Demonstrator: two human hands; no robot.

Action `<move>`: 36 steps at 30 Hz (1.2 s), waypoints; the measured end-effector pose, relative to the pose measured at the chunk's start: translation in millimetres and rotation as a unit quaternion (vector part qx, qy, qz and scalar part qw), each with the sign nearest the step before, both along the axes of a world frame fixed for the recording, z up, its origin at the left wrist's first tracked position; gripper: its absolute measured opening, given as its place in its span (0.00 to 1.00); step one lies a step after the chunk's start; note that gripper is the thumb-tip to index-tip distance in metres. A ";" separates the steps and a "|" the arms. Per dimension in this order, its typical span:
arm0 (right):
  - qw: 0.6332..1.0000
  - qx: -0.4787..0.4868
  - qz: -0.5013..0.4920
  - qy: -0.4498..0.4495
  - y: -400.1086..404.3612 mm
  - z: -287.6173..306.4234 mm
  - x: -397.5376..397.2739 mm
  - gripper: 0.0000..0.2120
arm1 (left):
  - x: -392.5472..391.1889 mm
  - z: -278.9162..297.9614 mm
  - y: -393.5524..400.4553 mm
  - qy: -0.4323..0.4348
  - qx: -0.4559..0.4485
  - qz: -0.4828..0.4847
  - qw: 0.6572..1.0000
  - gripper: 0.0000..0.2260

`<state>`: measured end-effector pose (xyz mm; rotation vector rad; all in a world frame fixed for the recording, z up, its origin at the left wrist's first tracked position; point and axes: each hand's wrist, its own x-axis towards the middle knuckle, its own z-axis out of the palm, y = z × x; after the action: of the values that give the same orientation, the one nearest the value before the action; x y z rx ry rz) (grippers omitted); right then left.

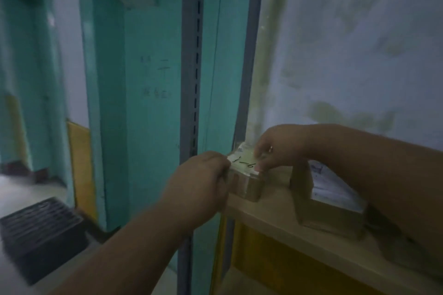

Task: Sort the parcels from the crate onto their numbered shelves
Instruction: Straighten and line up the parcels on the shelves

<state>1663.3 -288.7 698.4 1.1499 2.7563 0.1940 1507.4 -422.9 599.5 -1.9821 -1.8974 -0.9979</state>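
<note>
1. The left hand has its grip closed on the left end of a small cardboard parcel, fingers curled round the near-left corner.
2. The right hand comes in from the right with its grip pinched on the parcel's top face: fingertips press at the right edge of the white label.
3. The parcel sits at the left end of a pale wooden shelf, just beside the grey slotted upright of the rack.
4. It is brown, wrapped in glossy clear tape, and its label carries a handwritten mark that reads roughly "1-6".
5. A larger cardboard box with a printed white label stands on the same shelf to the right, close to the parcel but apart from it, partly under the right forearm.
6. A dark slatted crate lies on the floor at lower left; what it holds cannot be seen.
</note>
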 end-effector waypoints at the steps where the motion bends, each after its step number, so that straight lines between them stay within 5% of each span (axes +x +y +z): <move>1: 1.000 0.004 0.004 -0.003 0.6 -0.9 -1.3 0.20 | 1.5 -0.8 -1.4 -0.004 0.000 0.006 1.000 0.19; 8: 1.000 0.008 0.004 -0.005 -5.3 -1.0 -2.4 0.21 | -1.8 -0.8 4.3 0.009 0.006 0.024 1.000 0.12; 13: 0.999 0.020 -0.030 0.037 -26.6 7.5 11.6 0.26 | -7.0 5.9 10.1 0.090 0.020 0.001 0.996 0.16; 20: 0.967 0.113 -0.142 0.181 -102.3 18.5 71.7 0.20 | 10.2 29.7 26.7 0.067 0.016 -0.188 0.980 0.15; 27: 0.926 0.195 -0.290 0.140 -141.5 -24.6 91.2 0.13 | 49.3 34.3 45.2 0.136 -0.050 -0.330 0.933 0.24; 36: 0.895 0.199 -0.286 0.278 -136.1 -51.8 68.2 0.09 | 39.1 38.1 48.7 0.097 -0.018 -0.272 0.957 0.15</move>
<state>1731.6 -424.8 646.6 2.3976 2.7053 0.4240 1546.5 -374.2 637.6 -2.5855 -1.2998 -0.8392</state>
